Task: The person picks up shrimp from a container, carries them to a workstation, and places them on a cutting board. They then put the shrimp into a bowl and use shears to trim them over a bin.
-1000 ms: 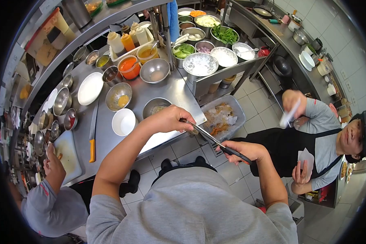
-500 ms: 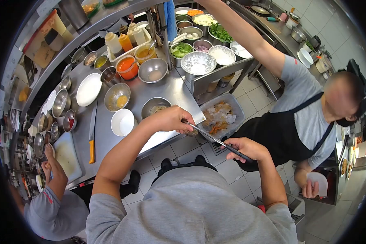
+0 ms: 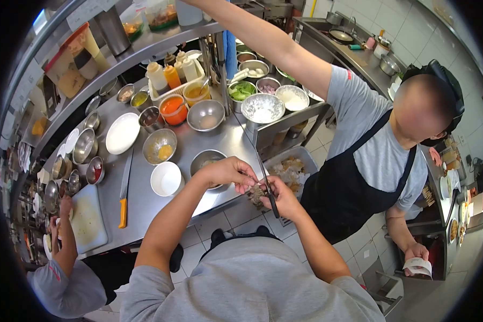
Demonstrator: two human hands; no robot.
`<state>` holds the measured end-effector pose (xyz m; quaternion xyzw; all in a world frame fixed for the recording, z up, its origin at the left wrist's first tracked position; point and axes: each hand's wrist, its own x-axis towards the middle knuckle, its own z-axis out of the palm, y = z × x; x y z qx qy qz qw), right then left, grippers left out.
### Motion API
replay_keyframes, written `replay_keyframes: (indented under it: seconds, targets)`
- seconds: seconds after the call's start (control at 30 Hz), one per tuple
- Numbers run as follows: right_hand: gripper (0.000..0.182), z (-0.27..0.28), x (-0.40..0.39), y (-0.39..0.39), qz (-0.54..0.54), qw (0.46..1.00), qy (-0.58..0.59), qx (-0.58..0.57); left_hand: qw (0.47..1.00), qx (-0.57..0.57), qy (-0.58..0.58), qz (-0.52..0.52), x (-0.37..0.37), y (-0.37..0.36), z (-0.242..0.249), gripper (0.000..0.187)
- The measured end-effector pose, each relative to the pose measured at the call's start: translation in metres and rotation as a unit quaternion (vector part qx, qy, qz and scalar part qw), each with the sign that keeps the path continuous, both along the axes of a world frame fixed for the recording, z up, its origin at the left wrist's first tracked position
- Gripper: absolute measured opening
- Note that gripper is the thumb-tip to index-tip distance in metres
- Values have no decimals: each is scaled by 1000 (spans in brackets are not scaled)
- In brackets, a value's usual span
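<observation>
Fingers closed, my left hand (image 3: 233, 174) pinches a small greyish piece of food (image 3: 256, 194), perhaps a shrimp, just past the table edge. Against its other side is my right hand (image 3: 282, 196), which is wrapped round the dark handle of a long thin knife (image 3: 268, 185); the blade points up and away from me. A steel bowl (image 3: 197, 163) stands partly behind my left wrist. Left of it is a white bowl (image 3: 167, 179). Beyond my hands, a grey tub (image 3: 309, 162) holds pale and orange scraps.
A co-worker (image 3: 375, 155) stands close on the right, one arm stretched over the counter. Another co-worker (image 3: 72, 284) is at the lower left by a cutting board (image 3: 88, 220). An orange-handled knife (image 3: 123, 212), a white plate (image 3: 123, 133) and sauce containers (image 3: 174, 109) are on the steel table.
My right hand has come left to meet my left hand, and the knife has swung more upright. The co-worker on the right has moved closer to the counter. The view has shifted.
</observation>
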<state>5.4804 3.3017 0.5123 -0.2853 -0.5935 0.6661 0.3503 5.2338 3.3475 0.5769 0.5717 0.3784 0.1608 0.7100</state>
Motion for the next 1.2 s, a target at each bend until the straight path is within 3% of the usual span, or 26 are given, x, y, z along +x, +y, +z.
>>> replay_keyframes:
  seconds: [0.23, 0.4, 0.5, 0.53, 0.63, 0.67, 0.73, 0.8, 0.9, 0.93, 1.03, 1.1, 1.2]
  targets:
    - [47, 27, -15, 0, 93, 990, 9, -102, 985, -112, -131, 21, -30, -6, -43, 17]
    - [51, 26, -34, 2, 121, 989, -30, -85, 983, -114, -136, 42, -43, -16, -54, 17]
    - [53, -9, -48, 12, 28, 996, -13, -78, 974, -97, -160, 130, -37, -24, -54, 30]
    - [53, -6, -52, 13, 35, 997, -11, -73, 974, -81, -128, 167, -34, -29, -55, 39]
    - [51, 8, -66, 21, -95, 992, -44, -70, 925, -5, -124, 359, -9, -53, -57, 53]
    - [50, -3, -64, 21, -112, 991, -35, -62, 924, -2, -123, 362, -2, -59, -65, 53]
    - [47, -18, -67, 17, -138, 989, -23, -43, 891, 36, -49, 450, 8, -66, -79, 53]
    - [45, -33, -75, 23, -159, 987, -17, -18, 902, 53, -37, 426, 14, -74, -85, 44]
    - [41, -44, -84, 22, -168, 983, -67, 34, 902, 23, -134, 411, 17, -79, -84, 26]
    - [49, -23, -86, 16, -151, 980, -106, 79, 902, 19, -133, 411, 15, -77, -86, 26]
    - [51, -33, -88, 17, -146, 984, -92, 42, 886, 24, -144, 439, 15, -72, -90, 16]
    - [52, -9, -91, 14, -134, 985, -102, 44, 879, -11, -128, 458, 16, -68, -75, 17]
    - [50, -21, -92, 23, -130, 983, -109, 71, 863, -22, -132, 487, 20, -55, -79, 16]
